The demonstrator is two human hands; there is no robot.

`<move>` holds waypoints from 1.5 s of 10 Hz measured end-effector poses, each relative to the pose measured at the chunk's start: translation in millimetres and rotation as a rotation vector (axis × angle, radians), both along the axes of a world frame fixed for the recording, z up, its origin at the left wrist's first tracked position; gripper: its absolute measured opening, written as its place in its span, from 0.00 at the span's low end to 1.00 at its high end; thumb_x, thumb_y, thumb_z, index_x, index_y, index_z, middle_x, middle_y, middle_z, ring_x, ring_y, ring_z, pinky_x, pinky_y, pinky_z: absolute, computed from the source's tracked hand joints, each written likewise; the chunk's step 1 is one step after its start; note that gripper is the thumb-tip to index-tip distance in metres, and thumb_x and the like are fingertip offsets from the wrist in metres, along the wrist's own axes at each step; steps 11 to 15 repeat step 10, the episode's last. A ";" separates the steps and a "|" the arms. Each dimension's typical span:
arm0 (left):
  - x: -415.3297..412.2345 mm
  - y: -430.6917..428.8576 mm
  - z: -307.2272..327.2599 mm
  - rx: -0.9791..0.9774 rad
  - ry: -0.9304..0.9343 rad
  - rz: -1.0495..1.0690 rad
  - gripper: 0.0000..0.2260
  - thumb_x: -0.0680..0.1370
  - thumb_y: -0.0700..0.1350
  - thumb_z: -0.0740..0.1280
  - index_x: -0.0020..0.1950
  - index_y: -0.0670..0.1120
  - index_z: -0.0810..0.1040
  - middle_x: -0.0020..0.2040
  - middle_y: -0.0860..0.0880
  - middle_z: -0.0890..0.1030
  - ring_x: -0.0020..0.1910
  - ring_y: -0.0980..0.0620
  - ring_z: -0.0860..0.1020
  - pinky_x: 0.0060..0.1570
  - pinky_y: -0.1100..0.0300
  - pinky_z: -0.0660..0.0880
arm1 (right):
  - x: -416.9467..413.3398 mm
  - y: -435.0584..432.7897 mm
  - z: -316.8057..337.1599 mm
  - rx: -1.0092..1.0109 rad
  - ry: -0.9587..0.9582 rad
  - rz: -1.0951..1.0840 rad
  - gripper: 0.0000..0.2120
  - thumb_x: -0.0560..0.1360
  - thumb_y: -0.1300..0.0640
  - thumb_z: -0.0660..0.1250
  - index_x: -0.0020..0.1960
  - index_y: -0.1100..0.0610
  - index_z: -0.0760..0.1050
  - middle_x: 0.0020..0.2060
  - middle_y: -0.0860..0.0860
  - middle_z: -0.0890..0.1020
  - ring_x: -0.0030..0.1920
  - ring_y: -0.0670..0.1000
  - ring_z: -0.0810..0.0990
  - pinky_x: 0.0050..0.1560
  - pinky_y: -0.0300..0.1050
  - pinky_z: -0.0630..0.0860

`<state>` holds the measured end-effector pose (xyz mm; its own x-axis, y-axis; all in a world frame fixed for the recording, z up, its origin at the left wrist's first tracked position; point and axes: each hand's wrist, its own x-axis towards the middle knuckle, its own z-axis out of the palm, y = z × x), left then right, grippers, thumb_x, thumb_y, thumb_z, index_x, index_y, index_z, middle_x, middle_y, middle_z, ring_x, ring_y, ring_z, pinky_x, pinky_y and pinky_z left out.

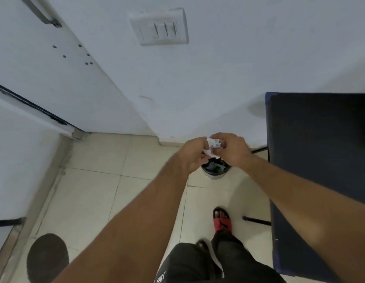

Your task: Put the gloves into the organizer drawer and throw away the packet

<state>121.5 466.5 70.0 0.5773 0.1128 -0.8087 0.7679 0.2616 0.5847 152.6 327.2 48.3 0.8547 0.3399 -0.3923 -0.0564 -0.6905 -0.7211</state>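
Your left hand pinches the packet from its left side, fingers closed on it. Packet: white, crumpled into a wad, small blue marking, caught between both sets of fingertips. Your right hand grips its right side, fingers curled tight. Bin sits directly beneath your fingers, dark inside.

One head-worn wide-angle view looks steeply down from standing height, facing a white wall and the tiled floor. Both outstretched forearms fill the near foreground, with a small bin farther below.
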 end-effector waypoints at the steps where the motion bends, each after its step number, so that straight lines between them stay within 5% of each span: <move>1: 16.9 3.9 -23.2 0.045 0.023 -0.022 0.23 0.79 0.31 0.56 0.73 0.47 0.70 0.65 0.40 0.79 0.43 0.47 0.80 0.36 0.58 0.73 | 17.4 8.9 -26.0 -0.041 0.024 -0.074 0.11 0.74 0.60 0.69 0.53 0.49 0.82 0.37 0.46 0.80 0.37 0.47 0.77 0.34 0.33 0.67; 2: 31.5 6.3 -46.3 0.135 0.063 -0.036 0.15 0.81 0.34 0.57 0.65 0.45 0.75 0.52 0.46 0.81 0.42 0.49 0.79 0.30 0.61 0.72 | 26.2 13.7 -64.6 -0.108 0.065 -0.194 0.07 0.73 0.61 0.66 0.47 0.52 0.79 0.38 0.49 0.80 0.43 0.55 0.78 0.39 0.40 0.71; 3: 49.1 17.6 -99.5 0.286 0.079 -0.168 0.13 0.81 0.38 0.61 0.62 0.46 0.78 0.52 0.49 0.78 0.44 0.52 0.75 0.35 0.62 0.69 | 33.5 12.0 -119.3 -0.168 0.159 -0.397 0.15 0.75 0.55 0.67 0.61 0.52 0.77 0.50 0.52 0.80 0.50 0.55 0.78 0.50 0.43 0.74; 4: 64.5 27.8 -151.0 0.314 0.077 -0.247 0.15 0.80 0.40 0.64 0.66 0.45 0.78 0.57 0.48 0.78 0.49 0.51 0.74 0.44 0.62 0.70 | 39.7 11.2 -178.6 -0.218 0.257 -0.551 0.14 0.74 0.50 0.67 0.58 0.51 0.72 0.52 0.54 0.82 0.47 0.57 0.82 0.47 0.45 0.77; 5: 76.5 32.3 -196.4 0.337 0.060 -0.274 0.09 0.78 0.40 0.64 0.57 0.45 0.80 0.50 0.49 0.77 0.44 0.50 0.73 0.40 0.62 0.69 | 41.9 15.3 -228.5 -0.228 0.312 -0.599 0.14 0.72 0.48 0.65 0.54 0.51 0.68 0.50 0.55 0.82 0.43 0.62 0.84 0.48 0.55 0.83; 7: 95.3 28.5 -293.6 0.328 0.080 -0.294 0.16 0.79 0.42 0.67 0.66 0.46 0.77 0.61 0.47 0.80 0.53 0.51 0.78 0.36 0.68 0.69 | 47.1 23.9 -339.0 -0.271 0.337 -0.619 0.20 0.78 0.50 0.65 0.66 0.57 0.67 0.56 0.59 0.80 0.45 0.59 0.76 0.44 0.46 0.71; 9: 112.1 32.8 -347.5 0.347 0.070 -0.294 0.16 0.78 0.42 0.67 0.66 0.46 0.78 0.50 0.50 0.80 0.45 0.54 0.78 0.36 0.65 0.69 | 62.9 40.5 -407.8 -0.231 0.462 -0.607 0.39 0.76 0.46 0.69 0.79 0.56 0.55 0.67 0.60 0.75 0.63 0.63 0.77 0.56 0.49 0.74; 10: 117.1 31.2 -363.8 0.359 0.087 -0.297 0.16 0.78 0.43 0.67 0.66 0.48 0.78 0.57 0.47 0.81 0.51 0.51 0.79 0.36 0.64 0.70 | 68.4 44.5 -429.4 -0.218 0.509 -0.543 0.40 0.75 0.48 0.69 0.80 0.51 0.53 0.67 0.59 0.76 0.59 0.63 0.80 0.56 0.54 0.80; 15: 117.1 31.2 -363.8 0.359 0.087 -0.297 0.16 0.78 0.43 0.67 0.66 0.48 0.78 0.57 0.47 0.81 0.51 0.51 0.79 0.36 0.64 0.70 | 68.4 44.5 -429.4 -0.218 0.509 -0.543 0.40 0.75 0.48 0.69 0.80 0.51 0.53 0.67 0.59 0.76 0.59 0.63 0.80 0.56 0.54 0.80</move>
